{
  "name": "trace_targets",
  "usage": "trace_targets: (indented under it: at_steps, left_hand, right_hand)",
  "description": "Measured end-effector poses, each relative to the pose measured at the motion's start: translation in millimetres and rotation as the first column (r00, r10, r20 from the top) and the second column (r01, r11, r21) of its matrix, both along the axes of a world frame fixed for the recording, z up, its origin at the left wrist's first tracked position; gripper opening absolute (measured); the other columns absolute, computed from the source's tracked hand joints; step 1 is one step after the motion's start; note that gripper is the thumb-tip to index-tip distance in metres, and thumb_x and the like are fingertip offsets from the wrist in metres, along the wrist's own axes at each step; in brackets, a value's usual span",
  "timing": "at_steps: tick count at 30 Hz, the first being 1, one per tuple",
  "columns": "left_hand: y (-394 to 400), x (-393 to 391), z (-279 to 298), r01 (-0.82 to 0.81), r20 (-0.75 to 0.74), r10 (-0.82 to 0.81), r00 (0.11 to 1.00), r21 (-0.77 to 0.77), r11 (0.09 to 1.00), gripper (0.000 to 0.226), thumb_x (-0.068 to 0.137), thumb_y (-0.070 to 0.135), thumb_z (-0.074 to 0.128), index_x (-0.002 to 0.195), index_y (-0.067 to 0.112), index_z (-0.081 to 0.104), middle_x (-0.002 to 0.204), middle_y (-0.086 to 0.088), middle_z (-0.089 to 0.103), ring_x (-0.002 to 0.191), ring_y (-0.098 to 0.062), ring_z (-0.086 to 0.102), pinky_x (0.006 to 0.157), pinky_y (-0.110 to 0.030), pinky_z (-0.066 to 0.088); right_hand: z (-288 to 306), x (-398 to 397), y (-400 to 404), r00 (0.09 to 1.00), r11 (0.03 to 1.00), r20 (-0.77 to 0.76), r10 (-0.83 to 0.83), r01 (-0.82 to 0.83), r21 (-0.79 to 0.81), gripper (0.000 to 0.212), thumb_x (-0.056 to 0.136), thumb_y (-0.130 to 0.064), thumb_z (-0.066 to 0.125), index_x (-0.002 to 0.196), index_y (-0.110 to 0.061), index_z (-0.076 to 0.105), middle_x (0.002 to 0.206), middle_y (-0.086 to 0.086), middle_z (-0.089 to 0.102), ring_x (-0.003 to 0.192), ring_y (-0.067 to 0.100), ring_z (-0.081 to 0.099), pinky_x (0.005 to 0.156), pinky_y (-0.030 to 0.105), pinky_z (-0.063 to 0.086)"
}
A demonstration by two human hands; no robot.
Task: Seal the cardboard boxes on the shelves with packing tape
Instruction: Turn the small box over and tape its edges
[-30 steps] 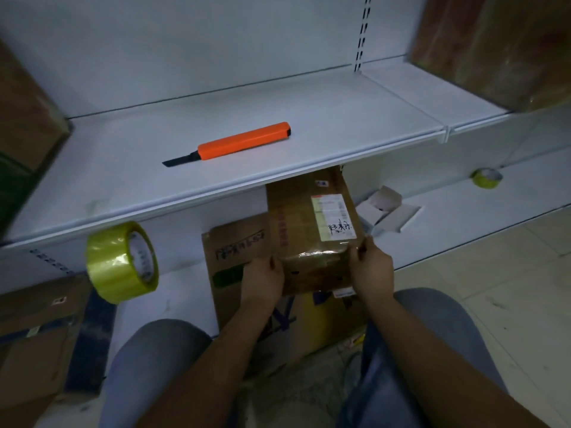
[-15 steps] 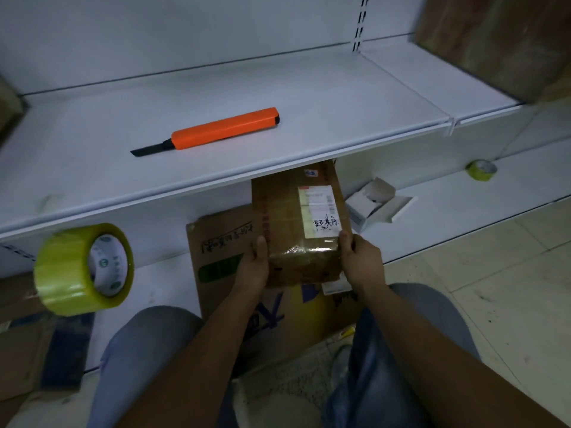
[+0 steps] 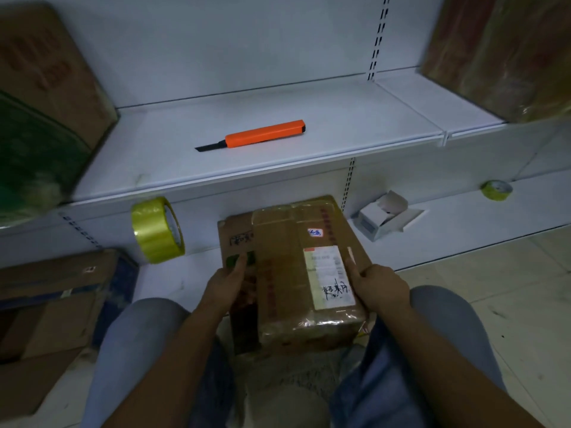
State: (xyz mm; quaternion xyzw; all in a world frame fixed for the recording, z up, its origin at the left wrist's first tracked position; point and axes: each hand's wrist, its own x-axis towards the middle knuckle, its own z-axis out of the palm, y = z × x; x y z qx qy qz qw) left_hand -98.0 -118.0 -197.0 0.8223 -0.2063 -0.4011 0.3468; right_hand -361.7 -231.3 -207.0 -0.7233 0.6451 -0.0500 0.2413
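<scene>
Cardboard boxes [image 3: 306, 273] — about five; tape rolls [image 3: 157, 230] — two; knife [image 3: 259, 136] — one.

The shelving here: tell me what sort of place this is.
Likely a shop stockroom or packing area: white metal shelving, a taped parcel with a shipping label, and yellow tape rolls.

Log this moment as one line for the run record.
hands: left hand and right hand grip taped cardboard box by its sides | tape roll unheld, left | orange utility knife on shelf
</scene>
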Motion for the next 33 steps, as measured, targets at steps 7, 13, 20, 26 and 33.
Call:
trace_targets:
  at_steps: [7, 13, 20, 26, 33]
  left_hand:
    - [1.4, -24.4, 14.1, 0.024, -0.332, -0.093, 0.939, -0.207, 0.978, 0.025, 0.096, 0.051, 0.056, 0.113, 0.032, 0.06, 0.118, -0.003, 0.067, 0.105, -0.022, 0.066, 0.103, -0.045, 0.049]
    - [16.1, -21.9, 32.0, -0.07, -0.245, -0.044, 0.969, -0.439, 0.896, 0.024, 0.1, 0.038, 0.054, 0.122, 0.033, 0.061, 0.112, 0.01, 0.066, 0.099, -0.008, 0.063, 0.081, -0.029, 0.051]
    - [32.3, -24.5, 35.6, -0.059, -0.126, 0.003, 0.992, -0.445, 0.894, 0.066, 0.074, 0.091, 0.039, 0.127, 0.053, 0.047, 0.151, 0.0, 0.038, 0.138, -0.025, 0.04, 0.112, -0.059, 0.036]
    - [35.9, -23.3, 52.7, -0.228, -0.281, 0.077, 0.957, -0.555, 0.8, 0.048, 0.102, 0.058, 0.021, 0.124, 0.036, 0.057, 0.112, 0.007, 0.062, 0.108, -0.011, 0.057, 0.097, -0.039, 0.048]
    - [39.8, -31.7, 36.5, -0.104, -0.197, 0.021, 0.98, -0.419, 0.902, 0.063, 0.089, 0.058, 0.054, 0.134, 0.022, 0.029, 0.117, 0.008, 0.05, 0.097, -0.003, 0.054, 0.09, -0.032, 0.046]
  right_hand:
    - [-0.2, 10.9, 1.2, 0.893, 0.96, 0.44, -0.094, -0.036, 0.278, 0.041, 0.085, -0.063, 0.052, 0.104, -0.028, 0.062, 0.091, -0.001, 0.072, 0.086, 0.02, 0.07, 0.085, 0.044, 0.057]
    - [32.0, 8.3, 11.1, 0.624, 0.975, 0.754, -0.202, 0.052, 0.218, 0.03, 0.101, -0.04, 0.046, 0.099, -0.015, 0.063, 0.103, 0.005, 0.069, 0.101, 0.022, 0.067, 0.087, 0.039, 0.055]
    - [35.2, 17.1, 27.0, 0.631, 0.965, 0.764, -0.133, -0.094, 0.246, 0.075, 0.076, -0.092, 0.026, 0.126, -0.041, 0.05, 0.119, -0.01, 0.061, 0.109, 0.016, 0.058, 0.092, 0.043, 0.051]
    - [45.4, 21.4, 23.5, 0.545, 0.937, 0.801, -0.248, -0.075, 0.342, 0.09, 0.071, -0.093, 0.029, 0.135, -0.034, 0.052, 0.125, -0.004, 0.06, 0.115, 0.02, 0.057, 0.099, 0.046, 0.046]
    - [38.3, 35.7, 31.5, 0.666, 0.95, 0.743, -0.063, -0.188, 0.248, 0.05, 0.086, -0.079, 0.038, 0.126, -0.049, 0.039, 0.129, -0.01, 0.048, 0.126, 0.018, 0.046, 0.11, 0.042, 0.035]
